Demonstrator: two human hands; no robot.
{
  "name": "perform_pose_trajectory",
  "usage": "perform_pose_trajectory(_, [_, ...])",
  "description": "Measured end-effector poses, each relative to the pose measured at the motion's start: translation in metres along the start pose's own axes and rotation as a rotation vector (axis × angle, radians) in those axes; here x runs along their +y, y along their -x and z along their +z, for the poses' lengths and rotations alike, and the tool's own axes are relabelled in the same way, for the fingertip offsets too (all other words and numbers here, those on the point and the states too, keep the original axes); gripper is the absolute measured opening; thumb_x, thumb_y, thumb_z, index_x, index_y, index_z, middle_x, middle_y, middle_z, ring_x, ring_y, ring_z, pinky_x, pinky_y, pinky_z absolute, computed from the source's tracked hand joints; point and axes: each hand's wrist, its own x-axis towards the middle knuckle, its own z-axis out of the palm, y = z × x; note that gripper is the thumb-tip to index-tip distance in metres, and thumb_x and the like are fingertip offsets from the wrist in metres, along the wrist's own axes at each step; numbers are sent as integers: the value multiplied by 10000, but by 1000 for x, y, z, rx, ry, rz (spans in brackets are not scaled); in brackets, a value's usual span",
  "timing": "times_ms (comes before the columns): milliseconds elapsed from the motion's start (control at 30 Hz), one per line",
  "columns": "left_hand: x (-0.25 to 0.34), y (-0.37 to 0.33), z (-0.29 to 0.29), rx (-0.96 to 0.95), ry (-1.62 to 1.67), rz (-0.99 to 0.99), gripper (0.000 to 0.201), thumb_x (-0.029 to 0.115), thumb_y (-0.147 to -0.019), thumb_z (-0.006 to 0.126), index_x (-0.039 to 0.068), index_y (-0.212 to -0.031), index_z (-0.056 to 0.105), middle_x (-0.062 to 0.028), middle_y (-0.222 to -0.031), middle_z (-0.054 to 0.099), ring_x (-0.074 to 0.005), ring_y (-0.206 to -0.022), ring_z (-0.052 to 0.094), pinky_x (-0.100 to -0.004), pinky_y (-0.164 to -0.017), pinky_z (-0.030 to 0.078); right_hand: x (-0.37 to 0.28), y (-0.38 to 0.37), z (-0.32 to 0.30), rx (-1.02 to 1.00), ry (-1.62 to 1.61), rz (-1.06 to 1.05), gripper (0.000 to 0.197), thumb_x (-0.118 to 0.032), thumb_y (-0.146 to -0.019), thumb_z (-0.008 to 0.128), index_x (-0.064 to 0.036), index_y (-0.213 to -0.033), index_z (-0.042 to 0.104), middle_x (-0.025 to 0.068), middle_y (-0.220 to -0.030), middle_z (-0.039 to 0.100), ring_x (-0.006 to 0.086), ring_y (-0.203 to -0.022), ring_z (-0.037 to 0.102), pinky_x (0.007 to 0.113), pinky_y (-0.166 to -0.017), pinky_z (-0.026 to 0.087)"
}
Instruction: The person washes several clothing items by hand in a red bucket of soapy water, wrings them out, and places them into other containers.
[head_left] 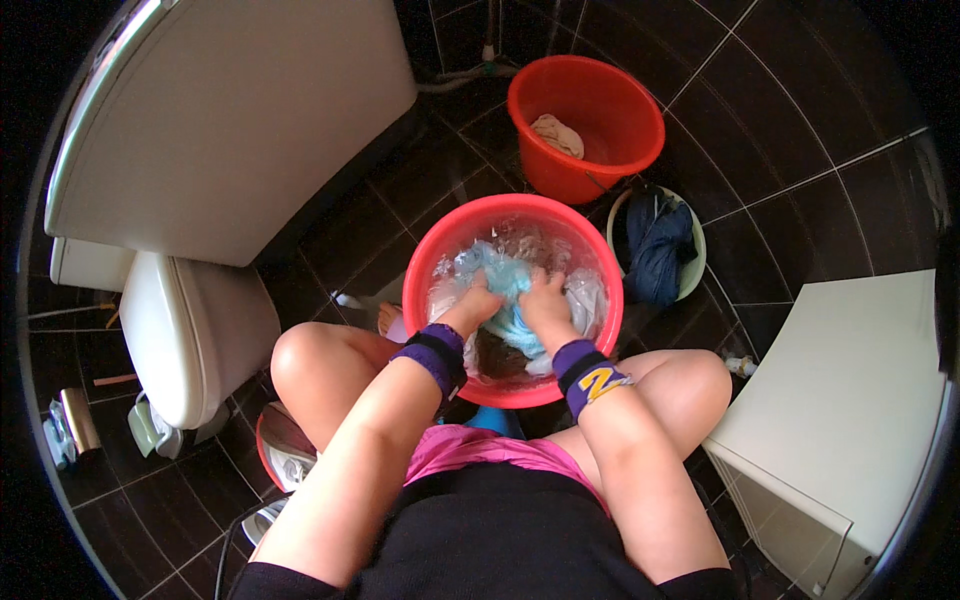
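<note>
A red plastic basin (420, 275) of water stands on the floor between my knees. In it lies a wet light blue cloth (511, 277), with paler, whitish fabric (585, 300) beside it at the right. Both my hands reach down into the basin, a purple band around each wrist. My left hand (477, 303) is closed on the left part of the blue cloth, its fingertips partly hidden in the folds. Close by on the right, my right hand (545, 305) grips the same cloth, with its fingers curled into it.
Beyond the basin stands a red bucket (640, 135) holding a beige cloth (557, 136). Next to it, a pale green bucket (691, 274) holds dark blue fabric (658, 245). A white toilet (160, 340) is at left, a white cabinet (820, 390) at right. Dark tiles (370, 225) cover the floor.
</note>
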Motion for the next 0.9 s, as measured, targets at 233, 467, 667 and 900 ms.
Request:
perform_pose_trajectory(233, [29, 28, -1, 55, 120, -30, 894, 186, -763, 662, 70, -1453, 105, -196, -1336, 437, -310, -1182, 474, -368, -947, 412, 38, -16, 14, 2, -26, -213, 532, -234, -807, 547, -173, -1317, 409, 257, -1319, 375, 430, -1052, 541, 481, -885, 455])
perform_pose_trajectory(467, [83, 67, -43, -392, 1270, -237, 782, 462, -889, 550, 94, -1450, 149, -133, -1333, 451, -299, -1196, 464, -421, -986, 390, -26, 34, -18, 117, -646, -279, 342, -294, -816, 618, -53, -1056, 580, 194, -989, 620, 373, -931, 594, 410, -804, 467])
perform_pose_trajectory(667, [126, 98, -66, -663, 1394, -280, 492, 506, -917, 448, 49, -1010, 606, -159, -857, 653, -295, -775, 636, -410, -715, 532, -63, 108, -64, 229, -629, -454, 352, -347, -775, 698, -43, -920, 596, 166, -886, 592, 376, -823, 591, 416, -715, 478])
perform_pose_trajectory(900, [124, 107, -52, -282, 1403, -190, 354, 418, -921, 503, 80, -1019, 549, -104, -855, 616, -252, -745, 612, -394, -677, 521, -60, 111, -65, 381, -571, -481, 332, -405, -799, 648, -78, -841, 611, 129, -837, 604, 367, -729, 603, 437, -615, 489])
